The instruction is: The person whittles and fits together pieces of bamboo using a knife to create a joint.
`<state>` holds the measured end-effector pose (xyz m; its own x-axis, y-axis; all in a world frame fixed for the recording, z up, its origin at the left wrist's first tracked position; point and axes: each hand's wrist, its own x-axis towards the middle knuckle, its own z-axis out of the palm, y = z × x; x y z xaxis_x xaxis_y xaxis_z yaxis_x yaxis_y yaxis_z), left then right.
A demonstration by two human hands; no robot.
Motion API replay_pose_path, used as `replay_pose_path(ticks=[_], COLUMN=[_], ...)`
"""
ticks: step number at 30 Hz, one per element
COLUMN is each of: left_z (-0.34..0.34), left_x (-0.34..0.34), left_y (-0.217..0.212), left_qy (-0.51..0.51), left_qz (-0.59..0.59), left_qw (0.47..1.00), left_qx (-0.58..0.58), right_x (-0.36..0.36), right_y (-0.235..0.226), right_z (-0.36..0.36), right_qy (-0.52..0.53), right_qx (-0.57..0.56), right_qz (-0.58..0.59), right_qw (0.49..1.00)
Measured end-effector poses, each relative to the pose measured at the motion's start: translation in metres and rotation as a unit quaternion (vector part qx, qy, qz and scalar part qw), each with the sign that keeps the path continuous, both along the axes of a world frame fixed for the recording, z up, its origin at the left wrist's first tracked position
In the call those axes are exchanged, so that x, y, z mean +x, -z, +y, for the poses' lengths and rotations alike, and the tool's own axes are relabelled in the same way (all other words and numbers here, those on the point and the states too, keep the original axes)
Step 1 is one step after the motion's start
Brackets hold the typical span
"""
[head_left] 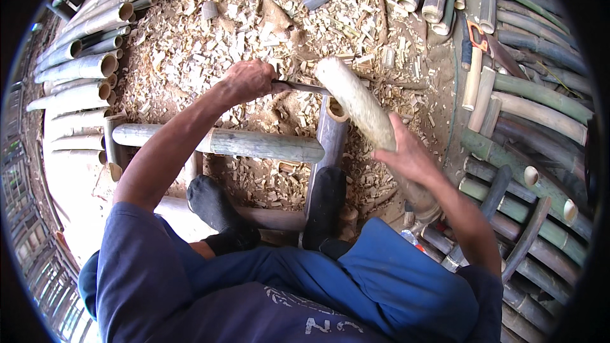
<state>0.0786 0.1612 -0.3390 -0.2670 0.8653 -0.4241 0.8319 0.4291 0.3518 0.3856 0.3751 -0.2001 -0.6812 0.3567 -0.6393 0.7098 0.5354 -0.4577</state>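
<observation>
My left hand (249,81) is closed around the handle end of a narrow dark blade (308,87). The blade points right, over the top of a bamboo tube (329,136) that stands between the feet, and its tip passes behind a club. My right hand (406,151) grips this thick, pale wooden club (359,101) from its right side. The club slants from upper left to lower right, its rounded pale end beside the blade; whether they touch, I cannot tell. A greenish bamboo pole (254,144) lies crosswise below my left forearm, its right end at the tube.
Pale wood chips (190,44) cover the ground ahead. Cut bamboo lengths (82,67) are stacked at the left, and more bamboo (540,98) lies at the right. An orange-handled saw (478,37) rests among the right-hand pieces. Two feet in dark socks (219,206) flank the work.
</observation>
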Motion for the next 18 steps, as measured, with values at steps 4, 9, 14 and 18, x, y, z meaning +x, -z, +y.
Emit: replay_pose_path(ticks=[4, 9, 14, 18], left_z=[-0.006, -0.005, 0.003, 0.0], left_x=[-0.007, -0.013, -0.014, -0.024], left_y=[0.01, 0.02, 0.008, 0.018], left_qy=[0.003, 0.018, 0.016, 0.033], left_qz=[-0.026, -0.045, -0.076, -0.122], left_qw=[0.999, 0.997, 0.997, 0.992], left_qx=[0.024, 0.063, -0.005, 0.022], right_x=[-0.033, -0.044, -0.067, -0.076], right_y=[-0.023, -0.007, -0.016, -0.03], right_z=[-0.001, -0.019, 0.0, 0.004], right_qy=[-0.012, 0.058, 0.023, 0.058], right_qx=[0.029, -0.024, -0.065, -0.073], right_qz=[0.11, 0.067, -0.07, 0.178], right_qw=[0.993, 0.996, 0.995, 0.98])
